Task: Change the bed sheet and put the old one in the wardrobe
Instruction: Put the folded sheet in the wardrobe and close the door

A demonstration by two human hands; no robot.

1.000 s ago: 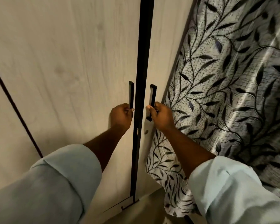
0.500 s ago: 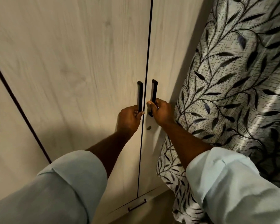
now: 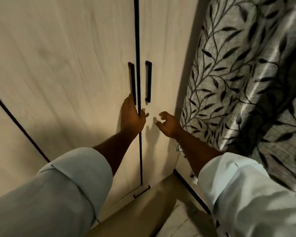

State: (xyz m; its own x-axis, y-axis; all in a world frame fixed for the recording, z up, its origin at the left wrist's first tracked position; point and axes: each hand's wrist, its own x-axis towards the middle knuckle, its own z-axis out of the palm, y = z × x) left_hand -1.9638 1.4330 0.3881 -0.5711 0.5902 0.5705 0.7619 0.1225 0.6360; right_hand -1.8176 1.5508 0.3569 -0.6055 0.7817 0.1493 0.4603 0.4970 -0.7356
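Pale wood-grain doors of the wardrobe (image 3: 75,65) fill the view from 9 o'clock round to 1 o'clock and meet flush at a thin dark seam (image 3: 138,40), so the cupboard looks shut. A leaf-patterned curtain (image 3: 237,82) hangs just beside it at 3 o'clock, and a strip of floor (image 3: 152,214) shows at 6 o'clock. Two black bar handles flank the seam, each with its long axis running from 12 to 6 o'clock. The person's left hand (image 3: 132,117) lies flat on the left door, fingers straight. The fingertips touch the lower end of the left handle (image 3: 132,82), which sits at 12 o'clock from the palm, and the grip is released, not wrapped round the bar. The right hand (image 3: 168,124) hovers off the right door with its fingers loosely curled, holding nothing. The right handle (image 3: 148,81) lies up at about 11 o'clock from it, clearly apart. The left hand is therefore the nearer one to a handle. The old sheet is nowhere in sight, and whether it lies behind the doors cannot be told. With both hands free of the bars, the wardrobe part of the task appears finished or paused.
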